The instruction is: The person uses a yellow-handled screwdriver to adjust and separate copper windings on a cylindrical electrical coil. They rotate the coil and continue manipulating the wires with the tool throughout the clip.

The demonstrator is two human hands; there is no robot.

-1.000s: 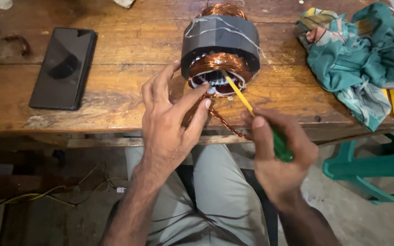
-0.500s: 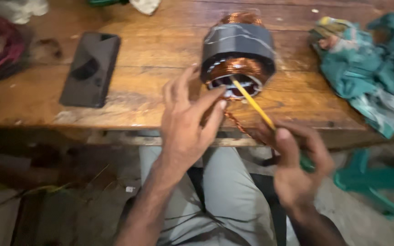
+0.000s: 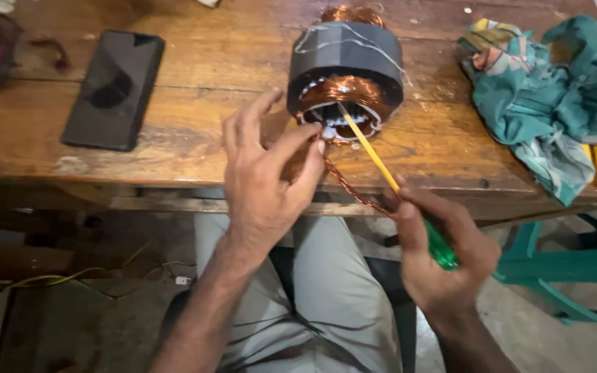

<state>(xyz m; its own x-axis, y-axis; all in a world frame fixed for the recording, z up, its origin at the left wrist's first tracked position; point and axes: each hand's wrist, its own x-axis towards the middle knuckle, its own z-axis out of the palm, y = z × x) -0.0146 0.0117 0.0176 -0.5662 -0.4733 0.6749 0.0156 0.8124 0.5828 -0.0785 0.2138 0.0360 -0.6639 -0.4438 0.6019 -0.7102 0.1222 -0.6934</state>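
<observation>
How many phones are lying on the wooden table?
1. A single black phone lies screen-up on the table, left of the copper-wound stator. More might be hidden under the teal cloth.

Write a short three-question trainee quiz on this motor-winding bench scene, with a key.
1. True or false: the right hand holds a green-handled tool whose yellow shaft reaches into the stator.
2. What do the left hand's fingertips touch?
A. the black phone
B. the copper winding at the stator's mouth
C. the teal cloth
3. On which side of the stator does the phone lie?

Key: 1 true; 2 B; 3 its left.
</observation>
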